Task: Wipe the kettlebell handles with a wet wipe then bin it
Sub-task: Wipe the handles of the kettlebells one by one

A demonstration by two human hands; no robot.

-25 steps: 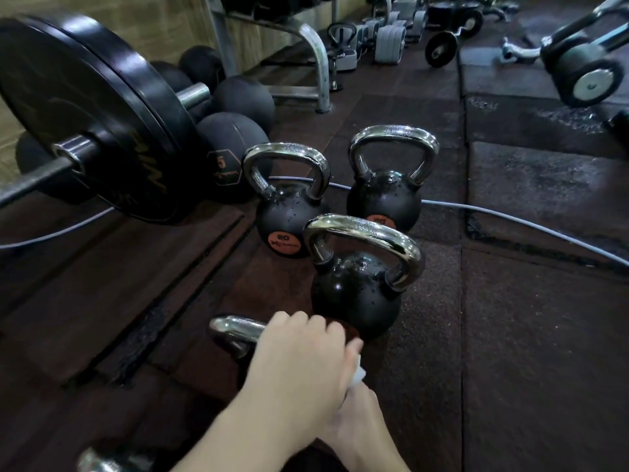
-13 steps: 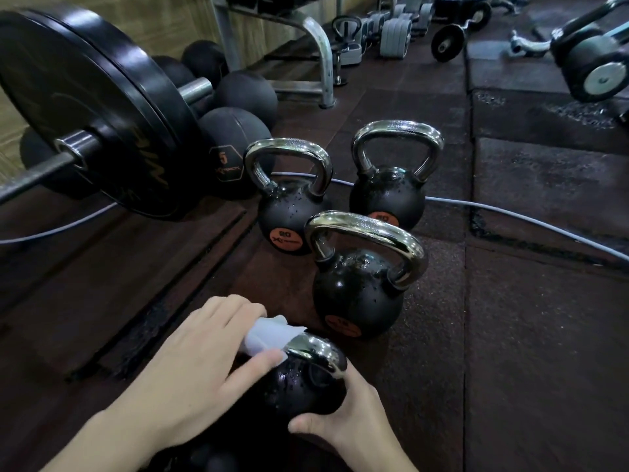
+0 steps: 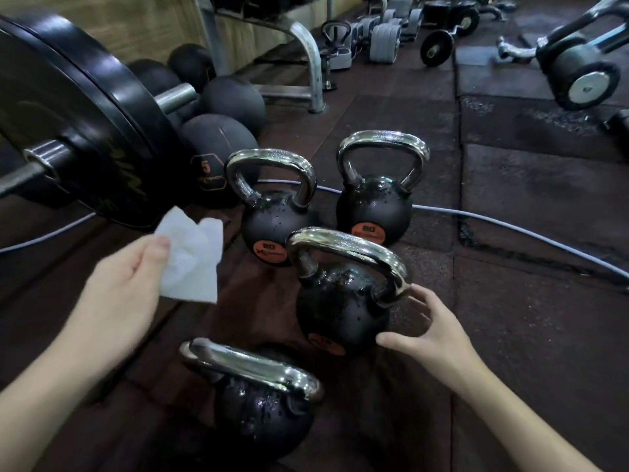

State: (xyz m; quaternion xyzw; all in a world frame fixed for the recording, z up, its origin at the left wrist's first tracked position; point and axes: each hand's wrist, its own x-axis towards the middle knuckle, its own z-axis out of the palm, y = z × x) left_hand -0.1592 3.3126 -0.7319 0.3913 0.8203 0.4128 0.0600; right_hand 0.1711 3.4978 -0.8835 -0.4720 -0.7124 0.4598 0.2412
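Observation:
Several black kettlebells with chrome handles stand on the dark rubber floor. The nearest kettlebell (image 3: 265, 403) is at the bottom centre. Behind it stands the middle kettlebell (image 3: 343, 301), then two more: the back left kettlebell (image 3: 272, 212) and the back right kettlebell (image 3: 377, 199). My left hand (image 3: 122, 287) holds a white wet wipe (image 3: 194, 260) up in the air, left of the kettlebells. My right hand (image 3: 429, 332), fingers spread, touches the right side of the middle kettlebell, close to the base of its handle.
A loaded barbell with a big black plate (image 3: 85, 124) looms at the left. Black medicine balls (image 3: 218, 155) lie behind it. A grey cable (image 3: 510, 229) crosses the floor behind the kettlebells. A metal rack (image 3: 306, 52), dumbbells and wheeled gear (image 3: 589, 80) fill the back.
My left hand has lifted the wipe off the nearest kettlebell's handle and moved it up and left. My right hand has let go of that kettlebell and reached to the middle one.

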